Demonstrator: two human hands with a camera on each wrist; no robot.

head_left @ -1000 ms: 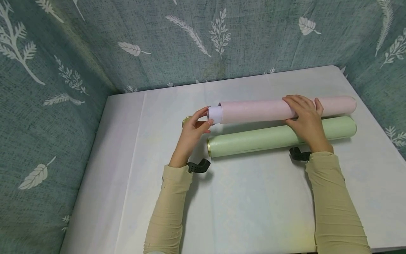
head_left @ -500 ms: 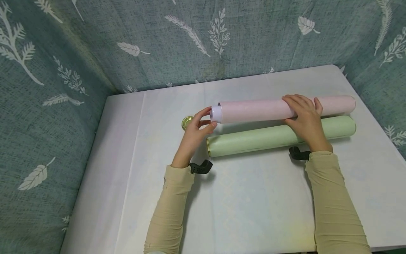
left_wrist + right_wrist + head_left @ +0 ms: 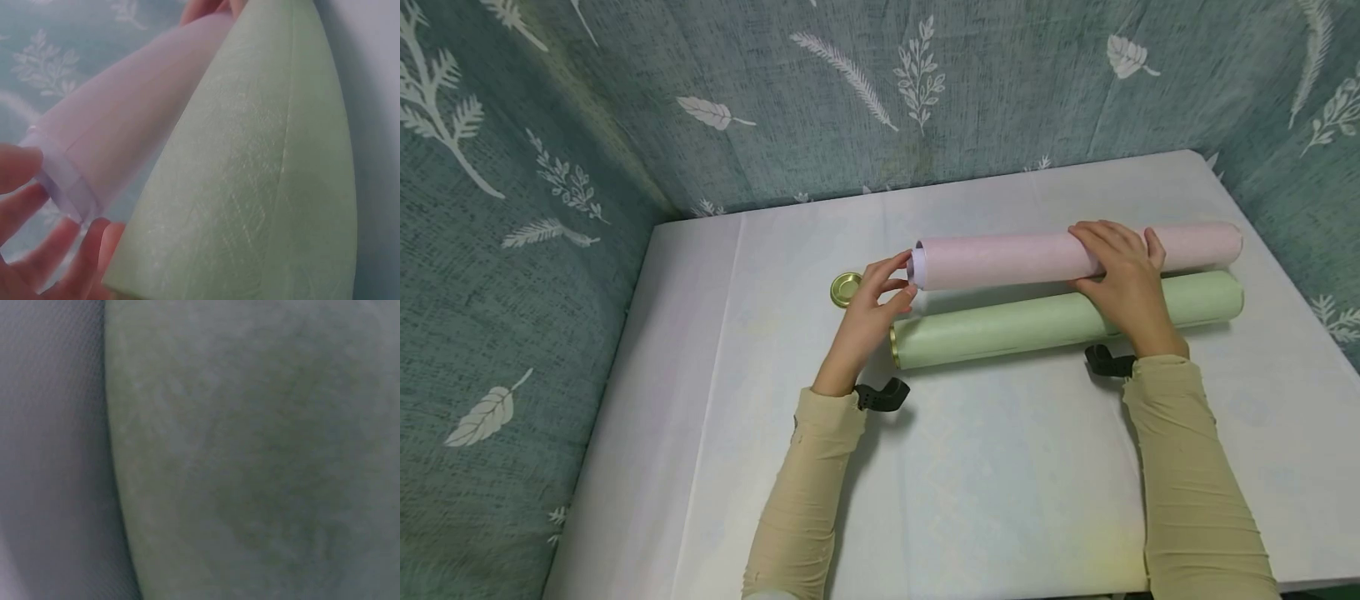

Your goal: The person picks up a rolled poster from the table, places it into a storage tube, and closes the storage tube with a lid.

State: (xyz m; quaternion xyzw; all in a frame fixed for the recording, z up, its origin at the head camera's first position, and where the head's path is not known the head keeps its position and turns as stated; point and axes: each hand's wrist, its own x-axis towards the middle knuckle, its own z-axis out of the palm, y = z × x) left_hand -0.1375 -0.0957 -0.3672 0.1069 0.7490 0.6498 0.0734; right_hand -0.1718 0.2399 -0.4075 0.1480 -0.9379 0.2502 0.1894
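A pink tube (image 3: 1000, 260) lies across the table, with a short end of a rolled white sheet of paper (image 3: 920, 268) showing at its left mouth. My left hand (image 3: 868, 312) holds that paper end, thumb and fingers spread around its rim; the left wrist view shows the fingertips on the paper (image 3: 67, 178). Over the right half of the pink tube, my right hand (image 3: 1123, 287) grips it from above. A green tube (image 3: 1000, 329) with a gold-coloured rim lies just in front, under the right wrist. The right wrist view is filled by the blurred green tube (image 3: 250, 450).
A round gold-coloured lid (image 3: 844, 288) lies on the table left of the tubes, close to my left hand. The white-covered table (image 3: 1000, 475) meets patterned green cloth (image 3: 1000, 100) at the back and sides.
The rolled paper has slid to the right, deeper into the pink tube, with my left hand following it. More of the gold-coloured lid shows. My right hand stays put.
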